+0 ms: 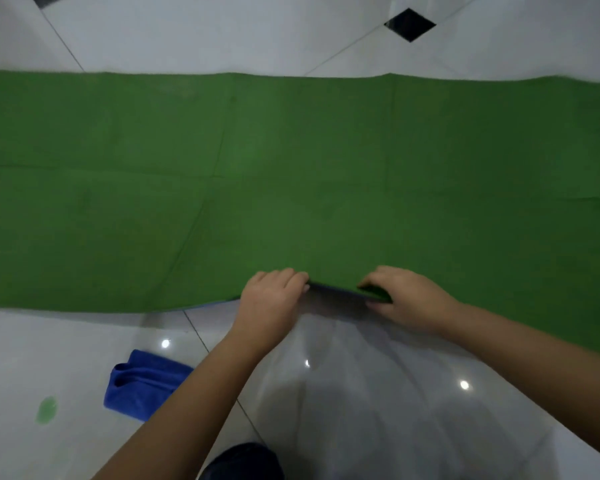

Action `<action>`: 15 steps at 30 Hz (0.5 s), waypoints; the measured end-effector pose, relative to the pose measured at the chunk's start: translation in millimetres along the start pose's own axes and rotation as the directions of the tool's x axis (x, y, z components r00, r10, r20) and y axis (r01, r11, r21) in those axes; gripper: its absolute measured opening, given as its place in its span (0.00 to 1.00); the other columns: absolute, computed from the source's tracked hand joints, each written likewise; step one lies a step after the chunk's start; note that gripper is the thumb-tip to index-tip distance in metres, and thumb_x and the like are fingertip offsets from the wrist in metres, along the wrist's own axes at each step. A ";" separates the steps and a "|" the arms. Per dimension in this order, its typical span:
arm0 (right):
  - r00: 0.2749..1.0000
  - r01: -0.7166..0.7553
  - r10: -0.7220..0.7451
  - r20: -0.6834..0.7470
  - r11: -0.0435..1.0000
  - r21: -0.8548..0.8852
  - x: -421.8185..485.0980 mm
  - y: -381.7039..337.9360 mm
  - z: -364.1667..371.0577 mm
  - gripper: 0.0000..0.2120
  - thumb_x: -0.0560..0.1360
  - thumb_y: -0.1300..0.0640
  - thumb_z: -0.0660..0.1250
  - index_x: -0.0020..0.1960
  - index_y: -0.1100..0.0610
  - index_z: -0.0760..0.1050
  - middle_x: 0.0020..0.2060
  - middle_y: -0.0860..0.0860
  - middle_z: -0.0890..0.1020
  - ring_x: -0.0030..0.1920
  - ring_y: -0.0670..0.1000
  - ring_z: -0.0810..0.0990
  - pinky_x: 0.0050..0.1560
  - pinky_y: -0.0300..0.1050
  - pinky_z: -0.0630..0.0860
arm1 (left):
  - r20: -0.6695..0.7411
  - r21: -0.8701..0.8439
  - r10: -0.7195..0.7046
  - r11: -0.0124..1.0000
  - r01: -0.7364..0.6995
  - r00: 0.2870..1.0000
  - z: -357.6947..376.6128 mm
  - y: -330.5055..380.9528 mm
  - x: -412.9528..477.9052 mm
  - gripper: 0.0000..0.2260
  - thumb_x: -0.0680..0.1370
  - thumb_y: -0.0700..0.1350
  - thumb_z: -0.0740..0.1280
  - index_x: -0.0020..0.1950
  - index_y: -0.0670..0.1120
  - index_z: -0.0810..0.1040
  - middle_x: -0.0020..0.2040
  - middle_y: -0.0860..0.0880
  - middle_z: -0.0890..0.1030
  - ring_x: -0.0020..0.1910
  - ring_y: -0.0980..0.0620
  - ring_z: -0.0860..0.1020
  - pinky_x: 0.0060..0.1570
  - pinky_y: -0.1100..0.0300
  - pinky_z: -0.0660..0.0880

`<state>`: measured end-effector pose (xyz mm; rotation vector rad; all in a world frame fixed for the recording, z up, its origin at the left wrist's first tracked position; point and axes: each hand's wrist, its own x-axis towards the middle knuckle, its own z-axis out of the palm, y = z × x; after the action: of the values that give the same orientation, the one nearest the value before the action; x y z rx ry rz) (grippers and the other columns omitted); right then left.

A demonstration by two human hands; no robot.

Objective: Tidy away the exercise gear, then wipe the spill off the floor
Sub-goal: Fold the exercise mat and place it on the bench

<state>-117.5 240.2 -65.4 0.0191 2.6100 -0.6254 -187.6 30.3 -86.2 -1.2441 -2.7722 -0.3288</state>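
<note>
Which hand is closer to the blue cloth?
Left. The left hand grips the green mat edge just up-right of the blue cloth; the right hand grips farther right.

both hands (pixel 340 295) pinching the green mat's (pixel 291 174) near edge, blue cloth (pixel 142 389) beside green spill (pixel 46 409)

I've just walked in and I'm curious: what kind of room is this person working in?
Probably a room at home used for exercise, though little of it shows. The floor is glossy white tile with black diamond insets, and a green exercise mat lies spread across it.
</note>
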 end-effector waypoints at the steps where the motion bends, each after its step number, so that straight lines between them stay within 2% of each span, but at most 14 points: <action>1: 0.999 -0.002 0.003 -0.037 1.000 0.012 1.8 0.0 -13.0 0.13 0.75 0.51 0.64 0.57 0.55 0.75 0.54 0.53 0.79 0.55 0.54 0.76 0.51 0.44 0.70 | -0.012 0.007 -0.017 1.000 0.017 1.000 -10.5 -1.5 10.6 0.10 0.74 0.44 0.60 0.39 0.45 0.80 0.30 0.50 0.78 0.27 0.49 0.77 0.32 0.59 0.66; 3: 0.998 -0.026 0.029 -0.061 0.998 0.062 5.1 -2.6 -37.9 0.08 0.76 0.52 0.63 0.46 0.57 0.75 0.39 0.53 0.80 0.45 0.55 0.77 0.39 0.44 0.65 | -0.001 0.021 -0.054 0.998 0.054 0.999 -30.4 -3.6 35.3 0.11 0.74 0.44 0.59 0.37 0.45 0.79 0.28 0.49 0.77 0.26 0.48 0.76 0.28 0.61 0.67; 5: 0.997 -0.065 0.069 -0.020 0.987 0.145 8.5 -5.3 -58.3 0.09 0.76 0.53 0.63 0.43 0.57 0.75 0.32 0.51 0.75 0.40 0.53 0.73 0.33 0.44 0.61 | 0.076 0.057 -0.053 0.997 0.048 0.996 -50.9 -2.1 57.8 0.13 0.74 0.46 0.58 0.36 0.44 0.78 0.28 0.47 0.78 0.26 0.46 0.77 0.25 0.61 0.68; 7: 0.996 -0.077 0.065 0.063 0.977 0.198 9.5 -4.6 -72.8 0.10 0.76 0.53 0.64 0.47 0.60 0.77 0.37 0.52 0.77 0.41 0.51 0.74 0.35 0.42 0.66 | 0.212 0.049 -0.072 0.997 0.063 0.975 -70.2 0.7 74.6 0.14 0.77 0.47 0.56 0.44 0.44 0.79 0.38 0.45 0.82 0.37 0.43 0.81 0.32 0.57 0.72; 9: 0.987 -0.076 0.027 0.158 0.946 0.315 4.4 -4.4 -83.2 0.08 0.76 0.54 0.64 0.47 0.58 0.78 0.41 0.53 0.80 0.43 0.50 0.77 0.43 0.43 0.72 | 0.280 0.054 -0.075 0.997 0.062 0.957 -84.0 0.9 83.1 0.12 0.80 0.48 0.56 0.52 0.46 0.78 0.48 0.45 0.82 0.49 0.43 0.79 0.42 0.55 0.71; 12: 0.956 -0.124 -0.052 0.289 0.821 0.557 -7.1 -6.9 -92.5 0.06 0.76 0.57 0.65 0.49 0.58 0.78 0.45 0.54 0.82 0.44 0.49 0.79 0.50 0.45 0.76 | 0.342 0.044 -0.057 0.998 0.045 0.938 -108.7 2.7 89.6 0.12 0.80 0.49 0.56 0.56 0.48 0.78 0.52 0.45 0.82 0.52 0.43 0.78 0.46 0.55 0.71; 15: 0.934 -0.145 -0.096 0.344 0.777 0.613 -6.7 -5.3 -108.9 0.03 0.75 0.57 0.66 0.46 0.54 0.79 0.41 0.49 0.83 0.38 0.44 0.82 0.45 0.39 0.78 | 0.391 -0.019 -0.067 0.997 0.081 0.918 -121.2 -0.1 98.0 0.13 0.80 0.48 0.57 0.57 0.48 0.78 0.53 0.46 0.82 0.53 0.44 0.77 0.48 0.56 0.71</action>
<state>-158.5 283.2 26.3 0.1367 1.9367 -1.3376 -254.1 73.7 47.9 -1.3444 -3.1653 -0.1452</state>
